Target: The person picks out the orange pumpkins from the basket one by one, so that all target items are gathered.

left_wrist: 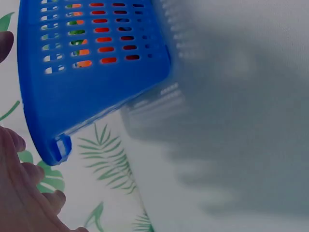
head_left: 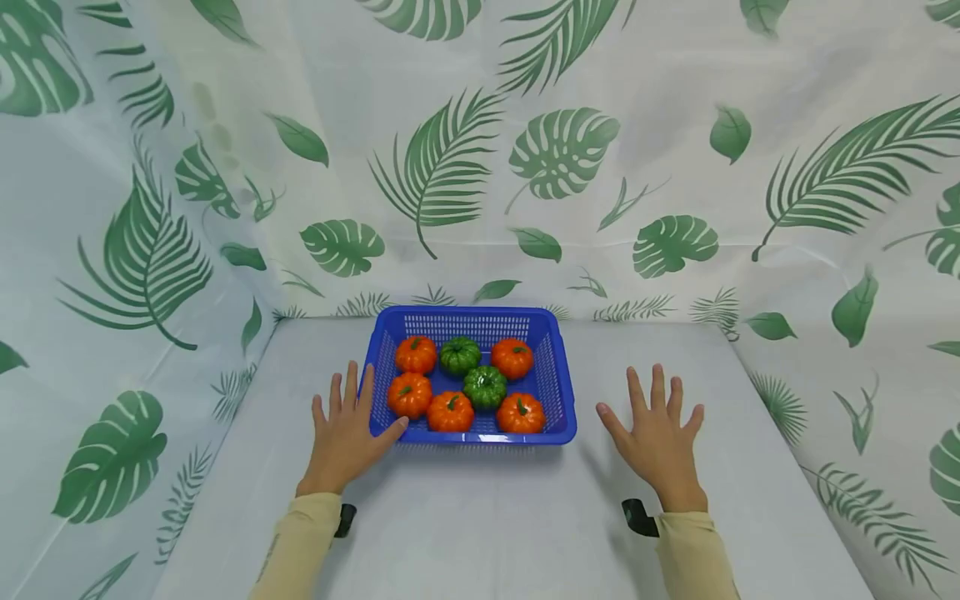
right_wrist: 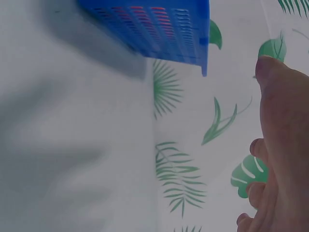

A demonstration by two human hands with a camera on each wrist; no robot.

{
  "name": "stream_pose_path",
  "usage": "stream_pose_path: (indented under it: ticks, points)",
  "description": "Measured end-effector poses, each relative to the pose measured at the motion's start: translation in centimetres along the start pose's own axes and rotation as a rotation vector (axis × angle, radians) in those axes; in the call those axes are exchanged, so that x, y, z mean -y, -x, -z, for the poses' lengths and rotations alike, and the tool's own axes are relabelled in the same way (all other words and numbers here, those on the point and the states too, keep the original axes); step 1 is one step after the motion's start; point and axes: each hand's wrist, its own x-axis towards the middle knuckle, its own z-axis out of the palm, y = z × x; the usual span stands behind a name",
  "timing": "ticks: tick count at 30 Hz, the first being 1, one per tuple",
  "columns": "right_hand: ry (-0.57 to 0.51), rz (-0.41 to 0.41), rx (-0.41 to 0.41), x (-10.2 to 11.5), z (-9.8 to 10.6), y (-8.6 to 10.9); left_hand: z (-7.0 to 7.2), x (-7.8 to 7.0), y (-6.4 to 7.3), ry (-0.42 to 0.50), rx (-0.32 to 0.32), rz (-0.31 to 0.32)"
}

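Note:
A blue plastic basket (head_left: 570,421) with slotted walls sits on the table, holding several small pumpkins. Most are orange, like the orange pumpkin (head_left: 512,358) at its back right; a green pumpkin (head_left: 460,356) and another green pumpkin (head_left: 485,387) lie in the middle. My left hand (head_left: 347,437), fingers spread, overlaps the basket's left front corner in the head view. From the left wrist view, that hand (left_wrist: 29,188) is beside the basket wall (left_wrist: 96,92). My right hand (head_left: 660,442) hovers with spread fingers to the right of the basket, apart from it, holding nothing.
The white table (head_left: 487,517) runs back to a pale leaf-printed curtain (head_left: 465,167), which also hangs along the left and right sides. Both wrists carry a black strap piece, such as the right strap (head_left: 640,517).

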Motion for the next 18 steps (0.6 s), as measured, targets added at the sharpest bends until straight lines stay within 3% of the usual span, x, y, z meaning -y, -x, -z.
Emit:
stream_pose_path:
  ticks: [8,18]
  points:
    - [-0.023,0.011,-0.01,0.2,-0.1,-0.3,-0.8,-0.2,-1.0,0.012,0.032,0.008]
    - [-0.059,0.002,0.043,0.9,0.8,-1.0,-1.0,0.1,-1.4,0.032,0.066,-0.012]
